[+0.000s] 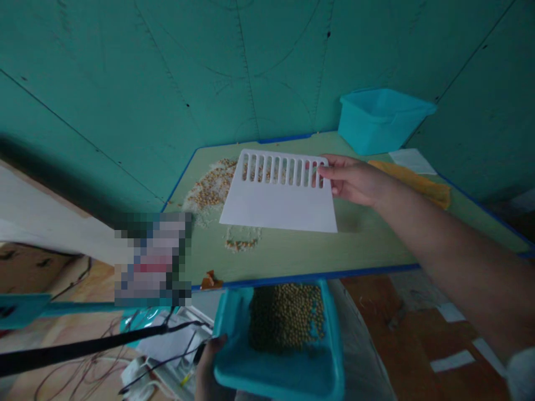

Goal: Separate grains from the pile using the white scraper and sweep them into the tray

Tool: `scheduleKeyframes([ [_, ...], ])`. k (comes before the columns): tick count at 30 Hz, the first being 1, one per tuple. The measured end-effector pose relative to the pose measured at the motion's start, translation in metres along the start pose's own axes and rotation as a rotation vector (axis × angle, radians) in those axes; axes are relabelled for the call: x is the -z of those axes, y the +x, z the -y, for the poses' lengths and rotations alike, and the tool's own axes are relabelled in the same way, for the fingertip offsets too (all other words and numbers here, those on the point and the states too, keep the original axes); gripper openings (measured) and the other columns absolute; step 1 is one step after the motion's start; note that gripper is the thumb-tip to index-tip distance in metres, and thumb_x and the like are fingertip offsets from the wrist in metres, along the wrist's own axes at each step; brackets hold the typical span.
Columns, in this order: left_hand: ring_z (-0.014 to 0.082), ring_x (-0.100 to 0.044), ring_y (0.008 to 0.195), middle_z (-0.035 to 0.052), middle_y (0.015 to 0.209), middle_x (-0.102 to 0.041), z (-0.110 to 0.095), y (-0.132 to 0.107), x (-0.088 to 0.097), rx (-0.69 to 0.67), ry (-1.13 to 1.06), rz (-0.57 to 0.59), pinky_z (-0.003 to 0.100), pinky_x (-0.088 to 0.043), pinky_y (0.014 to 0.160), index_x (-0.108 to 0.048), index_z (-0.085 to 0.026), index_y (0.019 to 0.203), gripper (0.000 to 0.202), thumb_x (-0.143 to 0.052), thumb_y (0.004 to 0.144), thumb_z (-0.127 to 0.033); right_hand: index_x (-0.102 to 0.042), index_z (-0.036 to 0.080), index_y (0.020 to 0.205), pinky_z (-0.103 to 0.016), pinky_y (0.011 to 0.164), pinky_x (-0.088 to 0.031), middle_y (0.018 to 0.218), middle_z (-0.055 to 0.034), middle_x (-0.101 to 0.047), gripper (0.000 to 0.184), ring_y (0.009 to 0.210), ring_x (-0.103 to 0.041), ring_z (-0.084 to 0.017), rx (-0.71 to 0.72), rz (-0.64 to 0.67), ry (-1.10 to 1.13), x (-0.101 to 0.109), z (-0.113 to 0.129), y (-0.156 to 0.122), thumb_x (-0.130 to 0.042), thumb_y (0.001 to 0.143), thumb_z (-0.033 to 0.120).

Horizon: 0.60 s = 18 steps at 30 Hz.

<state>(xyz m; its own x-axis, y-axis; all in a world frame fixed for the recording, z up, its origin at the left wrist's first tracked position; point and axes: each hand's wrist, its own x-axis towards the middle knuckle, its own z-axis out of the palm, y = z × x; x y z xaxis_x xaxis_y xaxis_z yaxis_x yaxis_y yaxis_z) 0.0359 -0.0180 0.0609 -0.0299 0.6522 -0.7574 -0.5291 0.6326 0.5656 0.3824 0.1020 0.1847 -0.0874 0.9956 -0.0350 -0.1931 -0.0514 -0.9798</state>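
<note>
My right hand pinches the right end of a white plastic scraper with a row of slots along its top edge. The scraper is held above the pale green table. Behind its left side spreads a pile of yellow beans and white grains, and a small line of the same mix lies nearer the front. Below the table's front edge, my left hand grips the left side of a turquoise bin. Many round beans lie inside that bin.
A second turquoise bin stands at the table's back right. Close by are an orange cloth and a white sheet. A brown scrap lies at the front edge. Cables and a black strap run at lower left.
</note>
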Motion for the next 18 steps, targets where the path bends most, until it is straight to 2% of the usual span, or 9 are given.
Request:
scheduleKeyframes([
  [3,0.0354,-0.068,0.077,0.0067,0.059,-0.074,0.0,0.002,0.0,0.013,0.006,-0.034,0.04,-0.054,0.074,-0.072,-0.016,0.058,0.012,-0.076,0.049,-0.022,-0.058,0.02,0.087,-0.019,0.043,-0.031,0.074,0.0016,-0.06,0.016,0.055,-0.051,-0.008,0.027,-0.059,-0.043,-0.001,0.002,0.001,-0.06,0.077,0.032],
  [5,0.0349,-0.067,0.085,0.007,0.067,-0.076,-0.005,0.002,0.0,-0.013,-0.013,-0.054,0.036,-0.054,0.077,-0.074,-0.015,0.063,0.021,-0.079,0.044,-0.02,-0.056,0.021,0.093,-0.02,0.042,-0.031,0.077,0.0001,-0.061,0.023,0.057,-0.052,-0.009,0.031,-0.096,-0.083,-0.001,0.003,0.002,-0.052,0.082,0.041],
  [8,0.0324,-0.066,0.09,0.0082,0.077,-0.077,-0.01,0.004,0.002,-0.069,-0.034,0.018,0.032,-0.053,0.078,-0.075,-0.016,0.07,0.025,-0.08,0.046,-0.02,-0.055,0.022,0.1,-0.022,0.044,-0.034,0.081,-0.0019,-0.061,0.034,0.062,-0.056,-0.012,0.024,-0.128,-0.098,-0.002,0.001,0.004,-0.042,0.086,0.051],
  [11,0.0255,-0.069,0.08,0.008,0.079,-0.077,-0.008,0.008,0.008,-0.041,-0.061,0.042,0.029,-0.053,0.076,-0.076,-0.017,0.077,0.013,-0.065,0.069,-0.017,-0.055,0.023,0.096,-0.022,0.045,-0.036,0.077,0.0003,-0.06,0.025,0.059,-0.055,-0.011,0.038,-0.1,-0.011,-0.002,-0.003,0.005,-0.048,0.085,0.045],
  [13,0.0218,-0.07,0.074,0.0073,0.079,-0.077,-0.005,0.012,0.013,0.002,-0.094,0.036,0.028,-0.054,0.074,-0.076,-0.018,0.078,0.024,-0.053,0.078,-0.012,-0.055,0.023,0.092,-0.02,0.044,-0.036,0.074,0.0025,-0.058,0.016,0.056,-0.052,-0.008,0.037,-0.048,0.047,-0.002,-0.005,0.005,-0.055,0.082,0.036],
  [15,0.0216,-0.07,0.072,0.0078,0.08,-0.077,-0.005,0.014,0.016,0.032,-0.109,0.074,0.027,-0.053,0.075,-0.076,-0.018,0.081,0.021,-0.056,0.077,-0.013,-0.055,0.022,0.091,-0.02,0.047,-0.038,0.073,0.0031,-0.058,0.013,0.056,-0.052,-0.008,0.018,-0.01,0.067,-0.003,-0.006,0.004,-0.059,0.08,0.029],
  [16,0.0227,-0.07,0.074,0.008,0.081,-0.077,-0.006,0.014,0.016,0.048,-0.116,0.103,0.028,-0.053,0.077,-0.076,-0.017,0.083,0.017,-0.063,0.073,-0.015,-0.055,0.022,0.091,-0.02,0.049,-0.04,0.074,0.0029,-0.059,0.013,0.057,-0.053,-0.008,0.006,-0.006,0.066,-0.004,-0.006,0.004,-0.059,0.08,0.027],
  [18,0.025,-0.07,0.079,0.0067,0.083,-0.077,-0.008,0.012,0.015,0.063,-0.118,0.14,0.029,-0.051,0.082,-0.076,-0.018,0.084,0.027,-0.077,0.058,-0.017,-0.055,0.022,0.092,-0.021,0.053,-0.043,0.076,0.002,-0.06,0.013,0.06,-0.055,-0.009,-0.021,-0.017,0.05,-0.005,-0.006,0.004,-0.058,0.08,0.025],
])
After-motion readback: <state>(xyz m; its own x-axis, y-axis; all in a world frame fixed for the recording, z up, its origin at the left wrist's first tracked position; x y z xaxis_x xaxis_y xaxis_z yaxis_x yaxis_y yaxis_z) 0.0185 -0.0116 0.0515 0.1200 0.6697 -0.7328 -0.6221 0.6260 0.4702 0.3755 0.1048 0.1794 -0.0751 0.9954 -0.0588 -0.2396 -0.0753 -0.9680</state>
